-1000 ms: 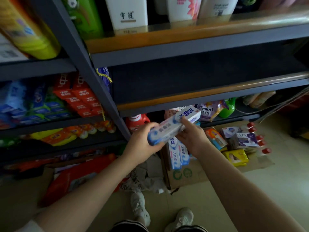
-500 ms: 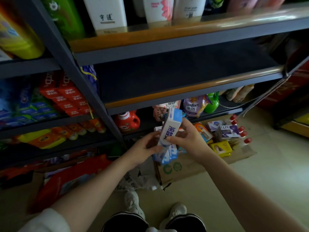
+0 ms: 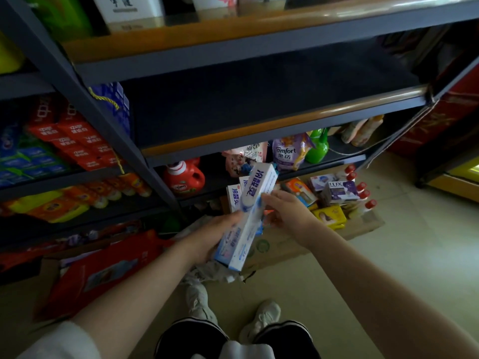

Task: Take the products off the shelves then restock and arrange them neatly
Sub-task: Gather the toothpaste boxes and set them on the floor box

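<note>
While the left hand (image 3: 207, 239) cups the lower end of a white-and-blue toothpaste box (image 3: 247, 218), the right hand (image 3: 287, 211) pinches its middle, box tilted upright before the bare middle shelf (image 3: 259, 130). Looks like two boxes stacked, hard to tell. Light, stiff carton, slick faces; crushes if squeezed. Best held across the long sides. More boxes stand on floor cardboard (image 3: 285, 247).

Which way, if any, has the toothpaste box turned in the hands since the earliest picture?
Yes. The toothpaste box has swung from lying across, roughly parallel to the shelf edge, to standing nearly on end, top towards the shelf. Left hand and right hand hold it.
</note>
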The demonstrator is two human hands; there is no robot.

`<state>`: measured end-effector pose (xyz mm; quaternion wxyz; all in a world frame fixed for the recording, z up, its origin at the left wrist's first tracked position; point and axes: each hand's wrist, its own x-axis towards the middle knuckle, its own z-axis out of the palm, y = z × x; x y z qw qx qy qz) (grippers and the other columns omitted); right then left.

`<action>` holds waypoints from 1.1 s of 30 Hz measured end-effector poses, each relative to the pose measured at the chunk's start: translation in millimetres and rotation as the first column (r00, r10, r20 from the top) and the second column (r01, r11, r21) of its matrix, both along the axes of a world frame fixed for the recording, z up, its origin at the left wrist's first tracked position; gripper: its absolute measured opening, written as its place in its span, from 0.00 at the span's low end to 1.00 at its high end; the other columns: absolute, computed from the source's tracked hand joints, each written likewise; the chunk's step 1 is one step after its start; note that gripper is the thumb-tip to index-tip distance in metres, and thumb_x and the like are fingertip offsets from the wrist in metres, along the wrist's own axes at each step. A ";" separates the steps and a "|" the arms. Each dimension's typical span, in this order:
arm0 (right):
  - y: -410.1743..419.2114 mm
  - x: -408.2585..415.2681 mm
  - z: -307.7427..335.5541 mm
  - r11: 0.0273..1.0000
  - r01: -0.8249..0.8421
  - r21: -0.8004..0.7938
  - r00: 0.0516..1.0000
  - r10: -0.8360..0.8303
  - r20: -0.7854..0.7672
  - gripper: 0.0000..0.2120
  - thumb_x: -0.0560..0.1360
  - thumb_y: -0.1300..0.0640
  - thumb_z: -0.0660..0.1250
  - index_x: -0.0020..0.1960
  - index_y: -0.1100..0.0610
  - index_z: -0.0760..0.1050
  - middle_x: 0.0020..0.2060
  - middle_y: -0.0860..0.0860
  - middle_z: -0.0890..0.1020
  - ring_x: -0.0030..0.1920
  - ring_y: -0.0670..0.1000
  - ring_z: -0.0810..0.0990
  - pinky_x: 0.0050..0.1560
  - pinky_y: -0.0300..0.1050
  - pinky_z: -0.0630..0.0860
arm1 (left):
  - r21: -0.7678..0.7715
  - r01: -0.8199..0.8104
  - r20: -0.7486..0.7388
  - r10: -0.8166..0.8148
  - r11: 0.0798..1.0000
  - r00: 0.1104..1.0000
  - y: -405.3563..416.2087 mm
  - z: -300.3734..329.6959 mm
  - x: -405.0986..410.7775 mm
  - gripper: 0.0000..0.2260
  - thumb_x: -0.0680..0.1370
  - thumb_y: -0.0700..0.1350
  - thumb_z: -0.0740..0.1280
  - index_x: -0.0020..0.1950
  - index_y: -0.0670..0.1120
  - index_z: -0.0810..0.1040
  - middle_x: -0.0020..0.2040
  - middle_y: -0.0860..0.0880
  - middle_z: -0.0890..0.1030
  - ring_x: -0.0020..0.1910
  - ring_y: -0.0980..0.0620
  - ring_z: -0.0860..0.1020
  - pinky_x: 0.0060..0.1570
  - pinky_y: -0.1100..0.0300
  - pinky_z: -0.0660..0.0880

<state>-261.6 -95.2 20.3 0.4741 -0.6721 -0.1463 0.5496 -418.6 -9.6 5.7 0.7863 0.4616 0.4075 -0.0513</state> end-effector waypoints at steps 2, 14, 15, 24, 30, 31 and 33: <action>-2.4 3.8 -10.9 0.995 0.063 -0.074 0.978 -0.076 -0.193 0.13 0.78 0.47 0.61 0.49 0.57 0.76 0.37 0.53 0.78 0.28 0.48 0.75 0.32 0.42 0.67 | 0.121 0.055 -0.098 -0.043 0.991 0.994 -2.4 0.5 5.1 0.10 0.77 0.53 0.63 0.55 0.50 0.76 0.49 0.48 0.82 0.44 0.52 0.81 0.42 0.58 0.75; 3.0 -7.3 -73.1 0.990 0.133 -0.055 0.880 -0.144 -0.452 0.15 0.77 0.51 0.62 0.60 0.58 0.75 0.55 0.58 0.81 0.55 0.59 0.79 0.61 0.54 0.74 | 0.045 0.022 -0.115 -0.016 0.999 0.993 -8.3 -16.2 -6.0 0.12 0.78 0.47 0.63 0.61 0.51 0.73 0.52 0.52 0.80 0.48 0.56 0.79 0.47 0.64 0.76; 6.8 -8.2 -78.9 0.988 0.143 -0.056 0.881 -0.153 -0.449 0.14 0.78 0.52 0.62 0.58 0.58 0.76 0.52 0.57 0.82 0.51 0.57 0.81 0.57 0.52 0.77 | 0.019 -0.006 -0.120 0.008 1.000 0.993 -4.4 -22.6 -12.6 0.14 0.77 0.46 0.64 0.63 0.50 0.72 0.53 0.51 0.81 0.50 0.53 0.80 0.50 0.60 0.76; 35.6 -7.8 -163.4 0.922 0.012 -0.386 0.938 0.124 0.324 0.13 0.78 0.59 0.59 0.61 0.58 0.72 0.53 0.55 0.77 0.51 0.55 0.77 0.44 0.44 0.71 | 0.238 -0.290 -0.244 0.346 0.927 0.906 35.9 -86.9 -47.4 0.09 0.75 0.42 0.68 0.54 0.50 0.75 0.53 0.47 0.81 0.49 0.50 0.80 0.54 0.52 0.75; 53.3 -4.1 -208.9 0.840 -0.097 -0.533 0.790 0.391 0.472 0.15 0.78 0.60 0.55 0.64 0.61 0.68 0.59 0.59 0.74 0.58 0.59 0.74 0.55 0.53 0.74 | 0.292 -0.319 -0.188 0.381 0.902 0.905 66.2 -110.8 -46.9 0.12 0.75 0.40 0.67 0.54 0.53 0.74 0.47 0.55 0.80 0.46 0.55 0.79 0.46 0.58 0.75; 55.7 -6.3 -212.9 0.814 -0.089 -0.574 0.777 0.417 0.472 0.15 0.79 0.60 0.55 0.63 0.61 0.67 0.60 0.60 0.73 0.59 0.60 0.74 0.56 0.54 0.74 | 0.288 -0.326 -0.184 0.386 0.900 0.904 69.2 -114.3 -47.4 0.11 0.75 0.39 0.67 0.52 0.54 0.74 0.47 0.54 0.81 0.46 0.55 0.79 0.47 0.57 0.75; 58.0 -12.3 -219.8 0.791 -0.034 -0.611 0.764 0.415 0.494 0.14 0.79 0.58 0.54 0.63 0.62 0.66 0.61 0.60 0.70 0.59 0.61 0.73 0.56 0.56 0.74 | 0.278 -0.321 -0.173 0.376 0.906 0.911 74.5 -119.7 -47.2 0.12 0.75 0.38 0.66 0.51 0.54 0.75 0.47 0.54 0.81 0.47 0.54 0.79 0.49 0.56 0.75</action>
